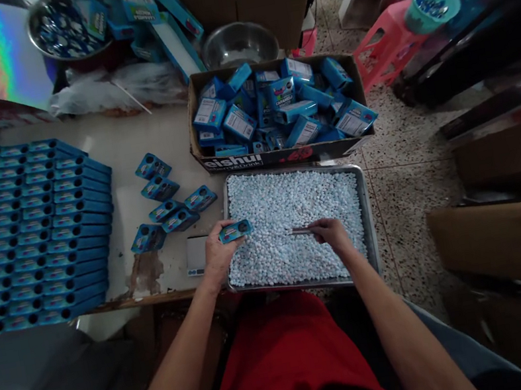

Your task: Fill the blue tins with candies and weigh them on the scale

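Note:
My left hand [219,253] is closed around a small blue candy box [235,230], held over the left edge of a metal tray [368,216]. Pale blue and white candy pellets [286,200] fill that tray. Above the pellets, right of centre, my right hand [332,235] pinches a slim metal utensil [302,231]; it points left, and its exact kind is too small to tell. Beside my left hand lies a small flat scale [196,254]. Several more blue boxes [179,219] with dark round openings lie loose on the table further left.
Neat stacks of blue boxes [30,235] cover the table's left end. Behind the tray, a cardboard carton [283,154] holds many blue packets. A metal bowl [239,44] stands beyond it. On the right, a teal basin [432,7] rests on a pink stool [387,41].

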`<act>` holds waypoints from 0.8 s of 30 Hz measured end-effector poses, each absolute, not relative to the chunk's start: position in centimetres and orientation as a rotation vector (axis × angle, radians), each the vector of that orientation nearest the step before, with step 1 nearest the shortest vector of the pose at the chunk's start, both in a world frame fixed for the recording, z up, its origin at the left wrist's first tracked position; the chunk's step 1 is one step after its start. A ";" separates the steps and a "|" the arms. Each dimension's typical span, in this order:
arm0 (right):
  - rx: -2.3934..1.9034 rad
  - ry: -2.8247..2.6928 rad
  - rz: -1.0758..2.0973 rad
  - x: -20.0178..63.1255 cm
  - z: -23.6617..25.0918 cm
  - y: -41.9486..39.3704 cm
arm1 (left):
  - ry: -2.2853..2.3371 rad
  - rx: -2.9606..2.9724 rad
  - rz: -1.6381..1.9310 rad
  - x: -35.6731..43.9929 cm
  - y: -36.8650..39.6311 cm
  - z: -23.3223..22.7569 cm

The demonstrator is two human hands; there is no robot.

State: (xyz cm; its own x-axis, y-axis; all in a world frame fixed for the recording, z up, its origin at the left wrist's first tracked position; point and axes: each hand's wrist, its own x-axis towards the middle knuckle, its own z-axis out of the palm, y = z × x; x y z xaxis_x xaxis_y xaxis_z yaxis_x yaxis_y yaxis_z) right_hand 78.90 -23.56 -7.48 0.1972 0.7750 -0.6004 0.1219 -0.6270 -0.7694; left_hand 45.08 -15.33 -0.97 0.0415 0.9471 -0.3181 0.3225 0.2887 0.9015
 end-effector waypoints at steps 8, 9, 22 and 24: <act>-1.880 -0.581 1.505 83.5 -0.1 -23.4 | 1.484 1.397 0.628 45.4 -15.2 -0.6; -1.865 -0.571 1.515 83.4 0.5 -23.2 | 1.479 1.415 0.622 45.7 -15.3 -0.6; -1.814 -1.071 1.184 74.7 6.9 -18.7 | 1.457 1.564 0.676 47.1 -15.3 -0.8; -1.802 -1.001 1.227 75.1 6.3 -18.9 | 1.461 1.554 0.684 47.2 -15.2 -0.7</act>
State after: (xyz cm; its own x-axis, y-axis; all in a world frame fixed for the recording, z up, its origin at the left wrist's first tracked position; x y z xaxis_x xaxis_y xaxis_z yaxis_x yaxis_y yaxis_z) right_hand 75.08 -18.91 6.28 0.2432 0.8902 -0.3853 0.1985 -0.4345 -0.8786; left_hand 47.21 -15.21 -0.74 0.1593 0.9728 -0.1682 0.4938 0.0690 0.8668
